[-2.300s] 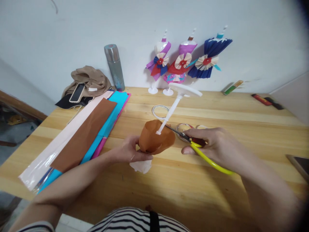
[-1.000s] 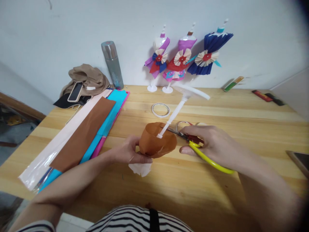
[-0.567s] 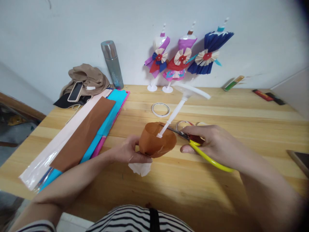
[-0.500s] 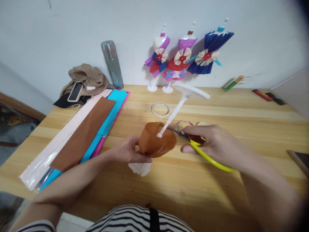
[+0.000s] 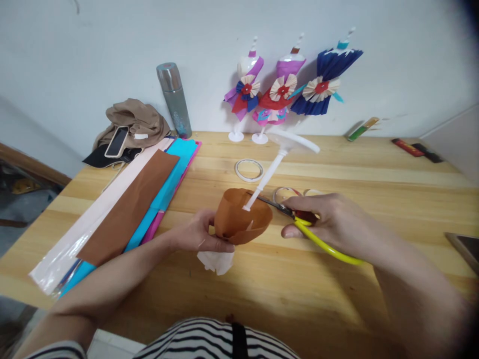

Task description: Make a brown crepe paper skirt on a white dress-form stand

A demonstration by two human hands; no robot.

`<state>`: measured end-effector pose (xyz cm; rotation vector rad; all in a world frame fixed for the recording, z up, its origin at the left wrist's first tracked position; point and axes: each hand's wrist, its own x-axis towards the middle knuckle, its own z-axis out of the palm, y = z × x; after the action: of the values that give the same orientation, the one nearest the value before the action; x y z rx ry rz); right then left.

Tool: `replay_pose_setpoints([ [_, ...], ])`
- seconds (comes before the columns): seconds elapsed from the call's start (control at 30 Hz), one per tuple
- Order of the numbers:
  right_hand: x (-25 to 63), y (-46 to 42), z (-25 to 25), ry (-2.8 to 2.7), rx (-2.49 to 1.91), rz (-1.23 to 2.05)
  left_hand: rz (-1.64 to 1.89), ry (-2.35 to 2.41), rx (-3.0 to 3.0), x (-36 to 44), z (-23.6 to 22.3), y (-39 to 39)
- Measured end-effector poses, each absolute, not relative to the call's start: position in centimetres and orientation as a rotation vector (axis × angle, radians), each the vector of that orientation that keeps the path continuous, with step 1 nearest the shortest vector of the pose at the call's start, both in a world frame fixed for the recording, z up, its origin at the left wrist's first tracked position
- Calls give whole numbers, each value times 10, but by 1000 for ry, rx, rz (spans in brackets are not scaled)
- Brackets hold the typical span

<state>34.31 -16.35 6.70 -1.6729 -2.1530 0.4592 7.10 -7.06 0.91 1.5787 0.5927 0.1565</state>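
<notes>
My left hand (image 5: 204, 234) is closed round the lower left of a flared brown paper skirt (image 5: 239, 227), thumb in front. A white plastic stem with a round base (image 5: 267, 174) rises from inside the paper, tilted up to the right. White paper (image 5: 217, 262) sticks out below my thumb. My right hand (image 5: 322, 219) grips yellow-handled scissors (image 5: 325, 247). Their blades point left and reach the back rim of the brown paper, partly behind the white stem. Whether the blades are apart I cannot tell.
Three paper-dressed stands (image 5: 282, 92) lean by the wall. Tape rolls (image 5: 249, 170) lie behind the paper. To the left are paper sheets (image 5: 130, 204), a phone (image 5: 117, 142), brown cloth (image 5: 136, 119) and a flask (image 5: 175, 99). A green-and-orange tool (image 5: 362, 129) lies back right.
The brown paper and white stem drop slightly from the first frame, then the stem's base shifts a little left. The scissors stay at the paper's back rim. Both hands keep their grip.
</notes>
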Motion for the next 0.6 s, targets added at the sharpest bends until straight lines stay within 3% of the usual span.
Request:
replay_pose_setpoints([
  [0.6, 343, -166, 70, -2128, -1688, 631, 96, 466, 1339, 71, 11, -65],
])
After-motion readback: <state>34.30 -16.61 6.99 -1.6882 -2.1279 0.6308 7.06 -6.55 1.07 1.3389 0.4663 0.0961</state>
